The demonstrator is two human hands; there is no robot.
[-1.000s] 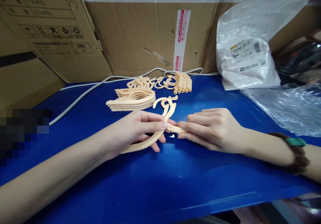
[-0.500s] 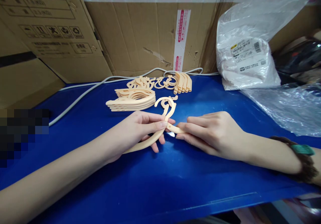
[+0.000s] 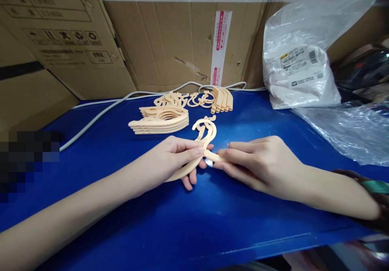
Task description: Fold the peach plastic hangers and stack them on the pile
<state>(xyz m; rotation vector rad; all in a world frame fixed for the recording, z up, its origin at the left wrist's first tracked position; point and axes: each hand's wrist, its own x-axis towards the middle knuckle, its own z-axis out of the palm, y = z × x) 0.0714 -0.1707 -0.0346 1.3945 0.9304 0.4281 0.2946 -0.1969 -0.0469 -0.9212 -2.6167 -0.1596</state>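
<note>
Between my hands is a beige plastic clothes hanger (image 3: 188,169), with its curved hook pointing up and away from me. My left hand (image 3: 179,153) pinches it where the hook meets the arm, thumb on top. My right hand (image 3: 261,161) grips a second hanger arm (image 3: 212,156), whose bare end touches the base of the hook; its other end is hidden under my fingers. Whether the two parts are joined cannot be made out. Just behind the hook lies another loose hook (image 3: 200,132), partly covered.
Stacked beige hanger arms (image 3: 161,123) lie beyond my left hand. Behind them are a pile of hooks (image 3: 172,99) and more arms (image 3: 221,99). A white cable (image 3: 100,121) runs along the cardboard boxes (image 3: 170,44). A plastic bag (image 3: 299,68) stands at the back right of the blue table (image 3: 182,230).
The hook has tilted and shifted slightly to the right. The arm in my right hand has turned a little and sits closer against the hook's base. Both hands keep their grip.
</note>
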